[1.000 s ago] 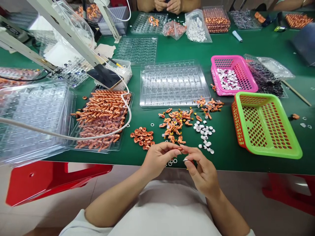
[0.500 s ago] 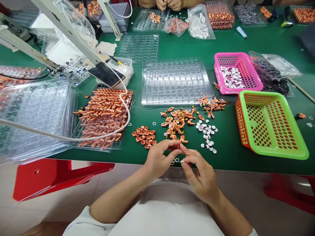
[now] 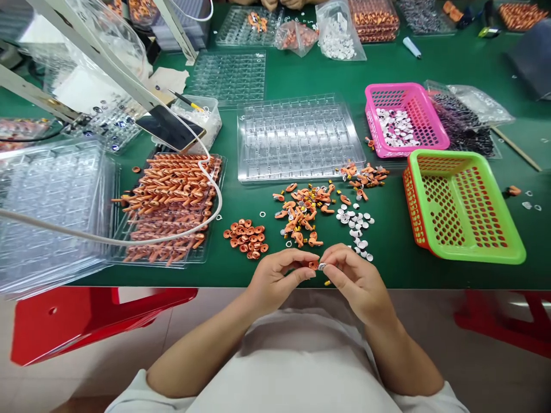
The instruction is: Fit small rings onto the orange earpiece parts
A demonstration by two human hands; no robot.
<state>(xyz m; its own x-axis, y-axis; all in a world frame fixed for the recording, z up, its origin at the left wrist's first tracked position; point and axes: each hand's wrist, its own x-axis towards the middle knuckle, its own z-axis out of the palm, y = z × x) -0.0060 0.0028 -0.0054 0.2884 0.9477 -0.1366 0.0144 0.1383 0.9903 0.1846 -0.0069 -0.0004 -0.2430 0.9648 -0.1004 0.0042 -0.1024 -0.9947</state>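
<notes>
Between the thumb and fingers of my left hand (image 3: 278, 279) is a small orange cup-shaped piece (image 3: 313, 265). My right hand (image 3: 358, 281) pinches a small white and silvery disc (image 3: 321, 267), its edge close beside the orange piece; whether they touch I cannot tell. Just beyond my fingers lies a pile of orange parts with yellow bits (image 3: 301, 209). To its left is a heap of orange round cups (image 3: 246, 238), and to its right are scattered white caps (image 3: 356, 225).
Clear plastic trays (image 3: 299, 137) lie beyond the parts. A pink basket (image 3: 437, 129) holds white pieces; a green basket (image 3: 495, 252) stands nearer. At left, a white cable (image 3: 129, 242) crosses a tray of orange sticks (image 3: 172, 201). Another person's hands (image 3: 282, 3) show at the top.
My right hand has turned, bringing the white and silvery disc up beside the orange piece. The orange piece now shows more clearly in my left fingers. The whole view has shifted slightly.
</notes>
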